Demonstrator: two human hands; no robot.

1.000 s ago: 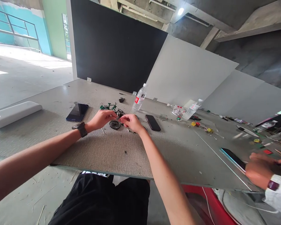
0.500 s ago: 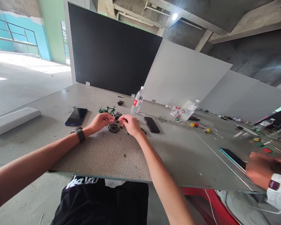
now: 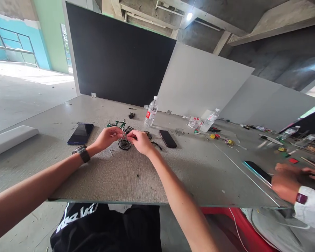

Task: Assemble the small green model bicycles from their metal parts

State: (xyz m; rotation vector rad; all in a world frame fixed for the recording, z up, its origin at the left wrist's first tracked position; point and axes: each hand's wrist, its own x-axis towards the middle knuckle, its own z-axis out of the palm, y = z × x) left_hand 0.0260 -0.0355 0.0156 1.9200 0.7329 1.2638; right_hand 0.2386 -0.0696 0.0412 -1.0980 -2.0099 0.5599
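The right hand (image 3: 141, 140) has shifted slightly left — its fingertips now meet those of the left hand (image 3: 107, 137), leaving a second wheel (image 3: 148, 135) in plainer view to the right. Both hands pinch at a tiny part (image 3: 124, 133), too small to make out, above a spoked wheel (image 3: 124, 144). The green model bicycle (image 3: 123, 125) sits just beyond on the surface (image 3: 115, 182) — this looks like fine, two-handed work.
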